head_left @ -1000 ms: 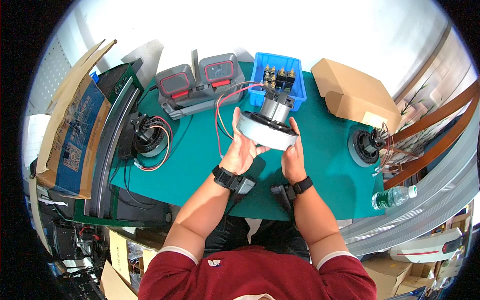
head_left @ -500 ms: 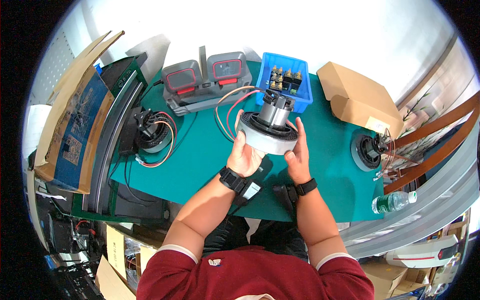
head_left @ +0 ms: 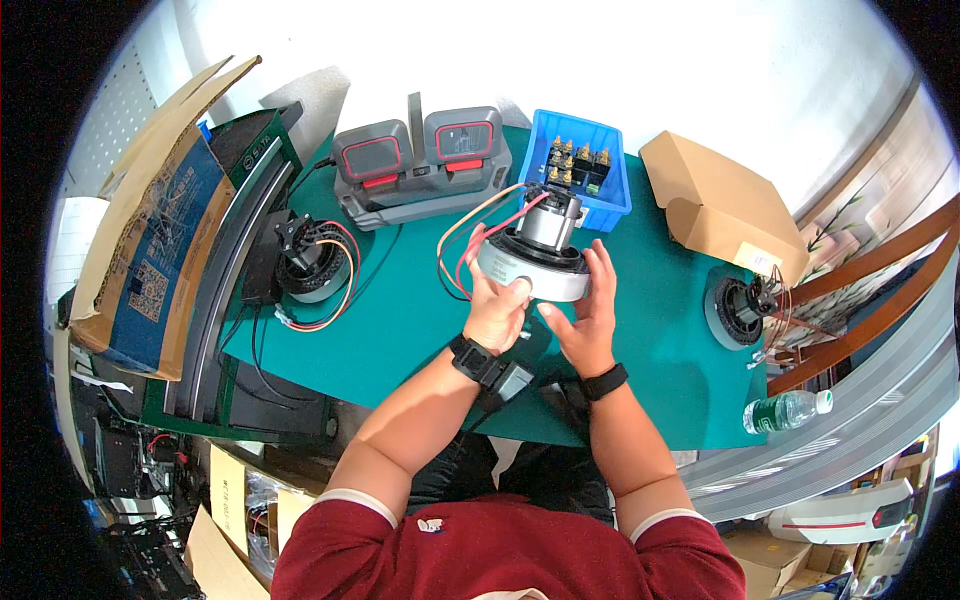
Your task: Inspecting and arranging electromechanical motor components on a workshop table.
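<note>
Above the green mat I hold a round motor with a wide silver-white base, a black rim and a narrower metal cylinder on top. Orange, red and black wires loop from its top down its left side. My left hand grips the base at the left, thumb on the front of the pale side wall. On the right side of the base, my right hand curves around it, fingers up along the edge and thumb near the lower front. Dark straps with small devices circle both wrists.
Similar motors lie at the left and right. Behind stand a grey-and-red twin-dock charger and a blue bin of black parts with brass terminals. A cardboard box, a water bottle and a tall carton flank the mat.
The motor has turned in my hands, so printed marks now show on its pale side. My left thumb has moved across the front, and my right thumb has shifted left.
</note>
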`<state>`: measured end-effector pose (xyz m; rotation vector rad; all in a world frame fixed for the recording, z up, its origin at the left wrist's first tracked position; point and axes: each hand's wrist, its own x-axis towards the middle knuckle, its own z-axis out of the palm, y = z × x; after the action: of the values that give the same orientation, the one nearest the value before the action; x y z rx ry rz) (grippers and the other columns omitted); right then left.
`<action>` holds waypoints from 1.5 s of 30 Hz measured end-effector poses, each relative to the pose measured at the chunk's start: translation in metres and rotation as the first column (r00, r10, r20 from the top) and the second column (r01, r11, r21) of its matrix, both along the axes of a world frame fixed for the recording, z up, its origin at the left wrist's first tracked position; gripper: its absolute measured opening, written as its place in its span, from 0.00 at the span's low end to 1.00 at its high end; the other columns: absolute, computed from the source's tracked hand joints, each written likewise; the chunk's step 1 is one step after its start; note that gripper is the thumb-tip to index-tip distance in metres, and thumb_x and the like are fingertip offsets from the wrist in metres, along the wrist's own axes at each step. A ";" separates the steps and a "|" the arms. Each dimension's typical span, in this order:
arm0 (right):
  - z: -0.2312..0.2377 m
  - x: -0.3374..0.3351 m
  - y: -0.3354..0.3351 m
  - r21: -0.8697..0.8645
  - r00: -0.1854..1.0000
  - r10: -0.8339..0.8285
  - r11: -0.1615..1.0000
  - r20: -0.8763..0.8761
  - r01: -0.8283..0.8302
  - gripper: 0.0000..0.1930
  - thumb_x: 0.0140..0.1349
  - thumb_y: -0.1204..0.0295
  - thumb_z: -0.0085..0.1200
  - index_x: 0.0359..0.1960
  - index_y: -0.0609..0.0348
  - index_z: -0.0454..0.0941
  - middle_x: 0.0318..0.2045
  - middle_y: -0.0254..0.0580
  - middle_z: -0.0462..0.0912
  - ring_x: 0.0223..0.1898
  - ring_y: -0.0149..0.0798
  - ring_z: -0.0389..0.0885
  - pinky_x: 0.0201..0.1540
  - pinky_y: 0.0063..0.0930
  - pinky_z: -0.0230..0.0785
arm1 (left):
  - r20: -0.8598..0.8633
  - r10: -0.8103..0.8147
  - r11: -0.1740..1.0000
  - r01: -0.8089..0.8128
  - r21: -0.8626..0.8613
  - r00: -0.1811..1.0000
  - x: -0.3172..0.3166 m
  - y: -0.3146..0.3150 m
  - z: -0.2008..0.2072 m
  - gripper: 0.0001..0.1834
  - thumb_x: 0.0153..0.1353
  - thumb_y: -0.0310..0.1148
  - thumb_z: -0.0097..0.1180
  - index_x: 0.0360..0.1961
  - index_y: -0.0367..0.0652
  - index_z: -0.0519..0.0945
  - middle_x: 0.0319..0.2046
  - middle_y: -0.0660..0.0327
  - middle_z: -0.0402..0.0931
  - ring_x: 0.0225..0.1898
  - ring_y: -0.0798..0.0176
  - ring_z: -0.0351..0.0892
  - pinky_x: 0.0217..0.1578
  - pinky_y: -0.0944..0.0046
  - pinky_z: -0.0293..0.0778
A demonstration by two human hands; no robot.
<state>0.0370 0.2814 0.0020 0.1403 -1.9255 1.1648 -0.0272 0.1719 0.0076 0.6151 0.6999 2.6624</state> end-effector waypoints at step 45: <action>0.003 0.004 0.014 -0.497 1.000 -0.018 0.868 -0.017 0.007 0.34 0.44 0.74 0.66 0.52 0.61 0.61 0.45 0.41 0.70 0.47 0.35 0.71 0.50 0.28 0.68 | 0.214 -0.258 0.962 0.231 0.146 0.942 -0.047 -0.036 0.015 0.18 0.61 0.46 0.49 0.39 0.39 0.73 0.29 0.60 0.73 0.26 0.69 0.71 0.21 0.74 0.67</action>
<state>0.0411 0.2955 0.0047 -0.1395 -1.5430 1.6040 -0.0744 0.1356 0.0224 0.3830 0.3737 2.4997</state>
